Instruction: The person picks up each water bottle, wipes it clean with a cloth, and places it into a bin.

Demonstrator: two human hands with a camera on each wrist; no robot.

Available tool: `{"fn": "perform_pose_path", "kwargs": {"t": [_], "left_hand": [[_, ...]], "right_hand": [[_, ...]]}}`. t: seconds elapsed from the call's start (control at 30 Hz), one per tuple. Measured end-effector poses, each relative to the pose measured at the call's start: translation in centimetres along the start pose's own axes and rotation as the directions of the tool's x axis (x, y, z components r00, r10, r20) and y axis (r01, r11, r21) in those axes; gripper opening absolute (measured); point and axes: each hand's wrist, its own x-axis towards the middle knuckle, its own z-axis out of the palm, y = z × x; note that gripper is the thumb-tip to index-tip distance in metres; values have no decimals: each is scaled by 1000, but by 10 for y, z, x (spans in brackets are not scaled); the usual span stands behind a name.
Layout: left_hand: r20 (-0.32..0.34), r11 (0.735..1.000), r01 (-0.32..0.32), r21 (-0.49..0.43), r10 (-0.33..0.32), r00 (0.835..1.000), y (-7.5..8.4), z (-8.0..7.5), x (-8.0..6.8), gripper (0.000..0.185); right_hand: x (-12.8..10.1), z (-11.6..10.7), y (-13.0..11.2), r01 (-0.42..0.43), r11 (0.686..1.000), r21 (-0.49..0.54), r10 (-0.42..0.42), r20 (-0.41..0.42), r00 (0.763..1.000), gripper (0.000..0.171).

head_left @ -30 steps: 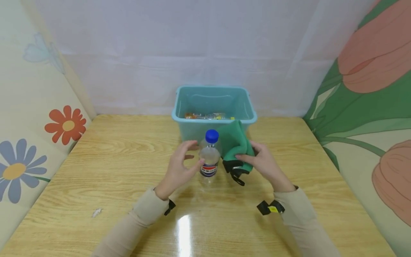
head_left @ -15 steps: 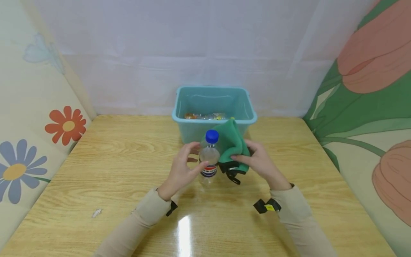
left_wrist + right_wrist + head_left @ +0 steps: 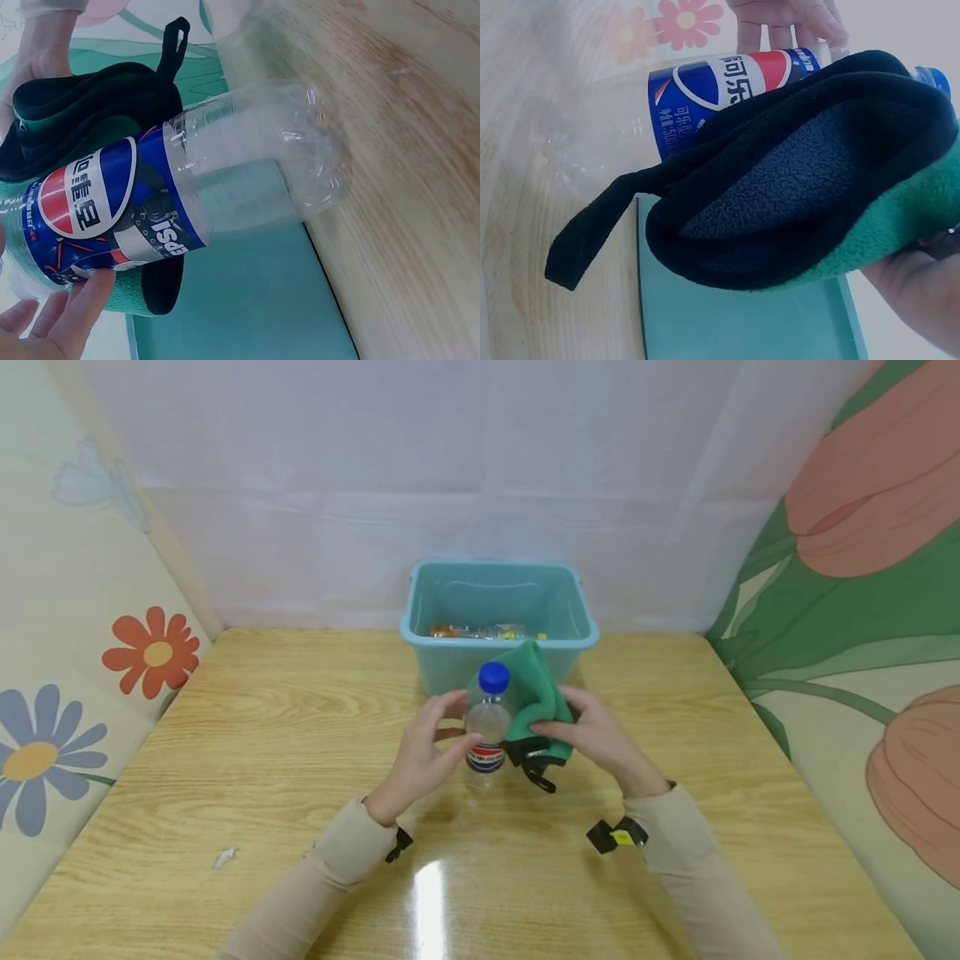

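Note:
A clear plastic cola bottle (image 3: 487, 727) with a blue cap and a blue-red label stands upright on the wooden table (image 3: 262, 735). My left hand (image 3: 427, 752) curls round its left side, thumb on the label, fingertips (image 3: 60, 326) against the bottle (image 3: 187, 202). My right hand (image 3: 596, 739) grips a green fleece pouch (image 3: 536, 706) with black lining and a black loop. The pouch (image 3: 802, 187) hangs open-mouthed and presses against the right side of the bottle (image 3: 720, 82). The bottle partly hides the pouch (image 3: 82, 105) in the left wrist view.
A teal plastic bin (image 3: 577, 635) stands just behind the bottle, with several small items on its floor. Flower-printed panels stand at the table's left and right, and a white curtain hangs behind. A small white scrap (image 3: 225, 857) lies near the front left.
My right hand has carried the green pouch leftward until it meets the bottle. My left hand has settled closer round the bottle, which stays upright in place.

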Motion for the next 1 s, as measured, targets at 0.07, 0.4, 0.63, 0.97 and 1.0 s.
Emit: {"fn": "perform_pose_path", "kwargs": {"t": [0.07,0.4,0.63,0.97,1.0], "left_hand": [[2,1000,-5,-12,5,1000,0,0,0,54],[27,999,0,-47,2,1000,-2,-3,1,55],[42,999,9,-49,-7,999,-3,-3,2,55],[49,998,-12,-63,15,999,-5,-3,1,53],[52,998,-14,-62,17,999,-5,-4,1,53]], "right_hand": [[1,0,1,2,1000,7,-2,13,1000,37],[7,4,10,-2,999,33,0,58,998,31],[9,7,23,-50,999,-2,50,129,990,25],[6,17,36,-60,996,-60,68,149,987,29],[4,18,37,-62,995,-80,73,143,987,28]]}}
